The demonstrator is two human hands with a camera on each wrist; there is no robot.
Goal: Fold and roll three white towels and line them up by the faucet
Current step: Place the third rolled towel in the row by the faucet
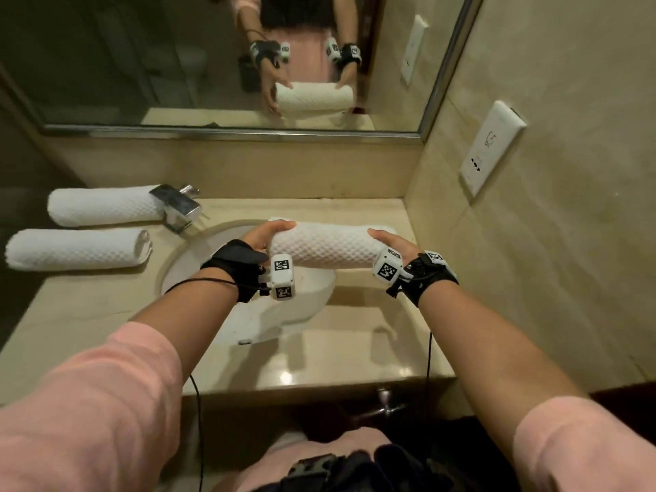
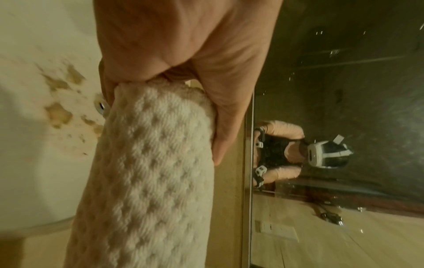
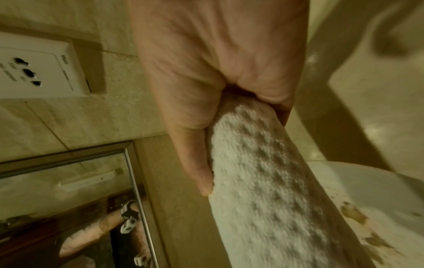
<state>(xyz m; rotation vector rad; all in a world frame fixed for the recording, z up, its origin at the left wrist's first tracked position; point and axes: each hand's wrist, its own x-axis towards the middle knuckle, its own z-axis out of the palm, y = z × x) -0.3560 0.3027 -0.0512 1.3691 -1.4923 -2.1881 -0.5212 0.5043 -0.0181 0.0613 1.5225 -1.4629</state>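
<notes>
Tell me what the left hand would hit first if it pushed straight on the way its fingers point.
The left hand points toward the back wall, so past the rolled white waffle-weave towel it grips, it would probably meet the beige stone backsplash below the mirror; depth is uncertain.

A big mirror [image 1: 213, 58] hangs above the tan counter [image 1: 355, 335]. A white wall socket [image 1: 491, 150] sits on the tan tiled wall [image 1: 568, 243].

two rolled towels [image 1: 103, 205] [image 1: 76, 249] left of faucet [image 1: 177, 205]; third towel [image 1: 330, 248] seemingly above sink [image 1: 284, 314].
</notes>
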